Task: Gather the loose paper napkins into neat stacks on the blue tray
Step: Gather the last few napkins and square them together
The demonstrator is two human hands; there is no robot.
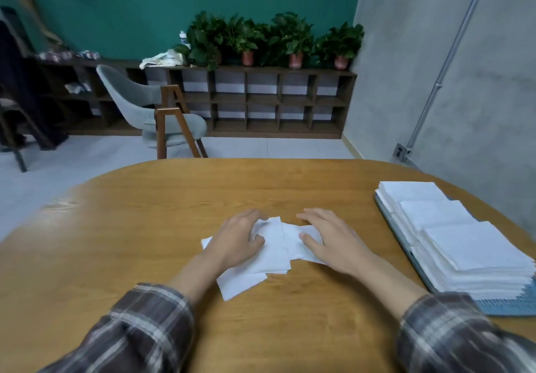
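– Plaid sleeves [139, 329] nearest the lens, both blurred. Beyond them?

– Left hand [235, 239] and right hand [327, 236], each lying flat on the loose napkins [278, 245], fingers loosely spread and pressing down. No sheet is visibly pinched. The pile sits mid-counter [145, 242], corners pointing every way, one sheet jutting toward the viewer.

– And the destination?

– Blue tray [504, 307], well apart to the right, carrying three stacks [464, 245] in a row.

– Risks?

– In my judgement, pushing inward with flat palms could crease or buckle the thin sheets; the paper already bulges between the hands. Sheets may also slip on the smooth wood and fan out. Setting an unsquared bundle on those stacks could skew them.

– What can't be confirmed?

– The count of sheets under the palms. The tray is almost wholly covered, its near right corner cut off by the frame. Farther back, a grey chair [150, 105], then a cubby shelf [261, 99] with potted plants [290, 36]; items at its left end are indistinct.
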